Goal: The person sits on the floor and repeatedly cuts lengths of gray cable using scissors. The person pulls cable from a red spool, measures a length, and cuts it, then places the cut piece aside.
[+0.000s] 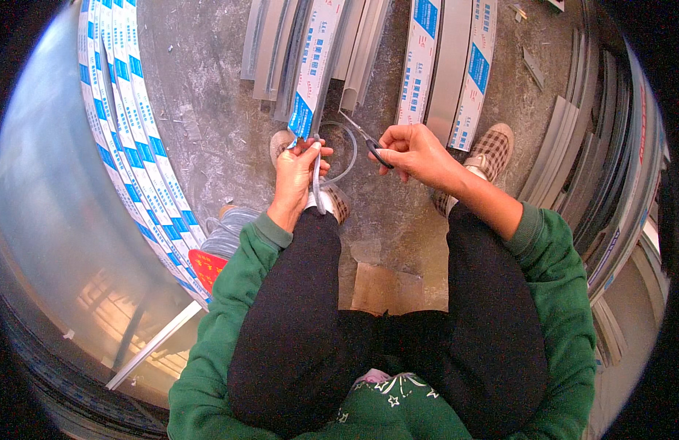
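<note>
Strips [99,108] in printed blue-and-white film line the frame's left, with a matching profile [317,59] upper centre; below it, the left hand [295,176] pinches a grey band [317,192], the right hand [413,154] grips scissors [369,141]; lower left, a red label [209,268] bears yellow writing.

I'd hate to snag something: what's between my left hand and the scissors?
In the head view, a loop of grey strip shows between your left hand and the scissors, against the floor.
</note>
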The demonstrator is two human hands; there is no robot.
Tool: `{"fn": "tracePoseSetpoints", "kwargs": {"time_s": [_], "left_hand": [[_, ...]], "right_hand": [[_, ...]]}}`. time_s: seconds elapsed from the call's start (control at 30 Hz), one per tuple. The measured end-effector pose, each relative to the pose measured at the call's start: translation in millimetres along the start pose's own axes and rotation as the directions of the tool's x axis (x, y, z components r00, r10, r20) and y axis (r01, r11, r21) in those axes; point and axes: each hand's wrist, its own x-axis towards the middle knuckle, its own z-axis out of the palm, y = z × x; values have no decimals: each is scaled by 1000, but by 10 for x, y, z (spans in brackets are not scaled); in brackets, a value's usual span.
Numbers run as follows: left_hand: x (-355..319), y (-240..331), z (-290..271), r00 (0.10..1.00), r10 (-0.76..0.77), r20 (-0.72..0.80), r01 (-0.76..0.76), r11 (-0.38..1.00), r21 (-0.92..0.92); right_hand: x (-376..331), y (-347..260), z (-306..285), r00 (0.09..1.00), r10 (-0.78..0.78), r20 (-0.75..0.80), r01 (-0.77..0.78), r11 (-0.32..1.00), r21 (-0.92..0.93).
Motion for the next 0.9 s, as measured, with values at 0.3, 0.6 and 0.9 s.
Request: {"fn": "tracePoseSetpoints", "kwargs": {"time_s": [0.3,0.6,0.9], "left_hand": [[-33,15,14,1000,-3,-15,4,1000,7],[-21,42,32,1000,-14,-12,15,1000,24],[8,33,29,994,74,-81,-73,997,16]], "right_hand": [[18,30,0,1000,-15,-4,15,1000,-4],[6,10,3,1000,-3,-5,3,1000,-2],[10,12,8,1000,7,-7,-7,1000,15]]}}
